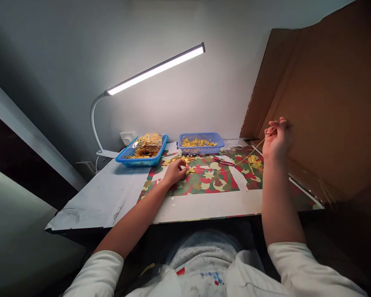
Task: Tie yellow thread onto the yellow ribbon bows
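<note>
My left hand [175, 171] rests low over the camouflage-patterned mat [218, 183], its thumb and fingers pinched on a small yellow piece [189, 170]. Raised at the right, my right hand [276, 138] has its fingers closed on a thin yellow cord [247, 156]. The cord slants down from there across the mat towards my left hand. More yellow pieces [181, 159] lie just behind my left hand. Red-handled snips [224, 162] lie between the hands, and a yellow bundle [255, 163] sits near the mat's right side.
A blue basket [136, 163] with wrapped yellow pieces stands at the back left. Beside it is a purple-blue basket [200, 150] of yellow pieces. A lit lamp [156, 70] arches above. Cardboard [324, 99] rises at the right.
</note>
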`<action>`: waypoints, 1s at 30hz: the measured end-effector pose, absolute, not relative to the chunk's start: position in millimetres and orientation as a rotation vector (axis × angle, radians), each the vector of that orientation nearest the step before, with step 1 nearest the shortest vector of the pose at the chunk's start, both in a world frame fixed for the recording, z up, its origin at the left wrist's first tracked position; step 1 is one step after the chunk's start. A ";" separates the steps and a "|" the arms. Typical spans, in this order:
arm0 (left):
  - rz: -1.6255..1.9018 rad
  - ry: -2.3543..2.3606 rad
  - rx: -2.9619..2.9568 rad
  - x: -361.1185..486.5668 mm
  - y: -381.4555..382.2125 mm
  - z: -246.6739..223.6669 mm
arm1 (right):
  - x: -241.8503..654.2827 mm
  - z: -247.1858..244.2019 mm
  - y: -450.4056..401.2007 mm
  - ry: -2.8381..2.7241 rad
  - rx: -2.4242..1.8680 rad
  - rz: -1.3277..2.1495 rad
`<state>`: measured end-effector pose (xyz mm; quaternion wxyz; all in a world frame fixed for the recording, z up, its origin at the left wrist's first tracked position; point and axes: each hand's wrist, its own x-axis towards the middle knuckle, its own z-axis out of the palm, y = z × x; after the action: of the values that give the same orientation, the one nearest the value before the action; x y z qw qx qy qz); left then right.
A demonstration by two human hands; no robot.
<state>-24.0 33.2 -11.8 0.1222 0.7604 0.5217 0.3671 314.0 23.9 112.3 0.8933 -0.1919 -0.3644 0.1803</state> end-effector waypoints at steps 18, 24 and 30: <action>0.632 1.832 2.646 16.3 104.9 -9.7 | 246.8 21.5 54.9 -1.166 -0.970 0.839; 0.496 1.726 2.758 23.2 106.2 -16.4 | 238.2 15.9 53.0 -1.224 -1.014 0.848; 0.471 1.726 2.751 24.0 107.7 -16.0 | 232.7 11.8 50.9 -1.269 -1.038 0.872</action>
<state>24.0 107.7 -16.0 -0.0701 0.8363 0.5246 0.1432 232.7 50.9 11.8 0.5990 -0.4478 -0.5472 0.3759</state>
